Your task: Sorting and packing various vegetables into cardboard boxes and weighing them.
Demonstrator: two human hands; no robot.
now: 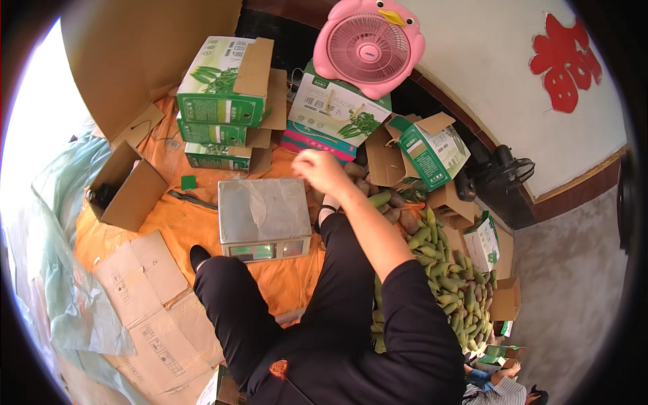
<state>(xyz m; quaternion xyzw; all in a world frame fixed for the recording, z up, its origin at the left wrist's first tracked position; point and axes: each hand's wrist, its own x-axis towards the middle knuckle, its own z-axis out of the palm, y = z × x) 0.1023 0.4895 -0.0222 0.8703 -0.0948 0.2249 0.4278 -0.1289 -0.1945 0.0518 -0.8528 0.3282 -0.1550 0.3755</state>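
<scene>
My right hand (318,169) reaches forward from a black sleeve and hangs over the far right corner of a weighing scale (264,209). Its fingers are curled in and no object shows in them. The scale has a flat grey metal top with a torn clear film on it and a lit green display on its near side. It stands on an orange sheet (196,212) between my legs. Just beyond my hand lie a blue and pink box (317,140) and a few radishes (380,199). My left hand is out of view.
A big pile of green radishes (459,290) lies to my right. Stacked green and white cartons (219,108) stand ahead; an open carton (432,152) is right of them. A pink fan (370,50) tops another box. Flattened cardboard (158,331) lies left. Another person (506,391) sits lower right.
</scene>
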